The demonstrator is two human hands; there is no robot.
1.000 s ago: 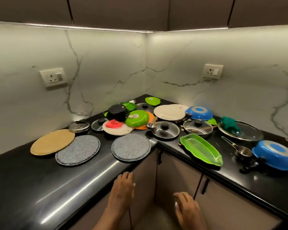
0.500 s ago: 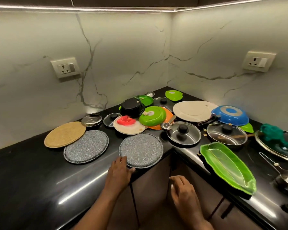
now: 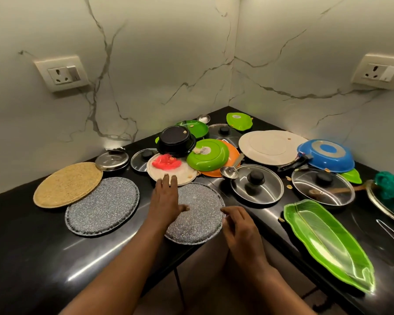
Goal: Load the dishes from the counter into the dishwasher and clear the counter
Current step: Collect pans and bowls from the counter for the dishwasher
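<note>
A black corner counter (image 3: 27, 251) carries many dishes. My left hand (image 3: 166, 198) lies flat with straight fingers over the near grey speckled round mat (image 3: 200, 214), fingertips reaching the white plate (image 3: 180, 173) that has a red scrap on it. My right hand (image 3: 237, 221) is at the mat's right rim, fingers loosely curled; whether it grips the rim is unclear. Behind stand a black upturned bowl (image 3: 175, 139), a green plate (image 3: 208, 154) on an orange one, a cream plate (image 3: 268, 146), a blue pan (image 3: 326, 155) and two steel lids (image 3: 257, 184) (image 3: 322, 185).
A second grey mat (image 3: 101, 205) and a tan woven mat (image 3: 67, 184) lie to the left. A long green leaf-shaped tray (image 3: 328, 242) sits near the right front edge. A green cloth (image 3: 391, 185) rests on a glass lid at far right. Wall sockets (image 3: 62, 72) flank the corner.
Both hands have risen from below the counter edge onto the near grey mat; the left slid forward across it, the right came to its right rim. The view moved closer.
</note>
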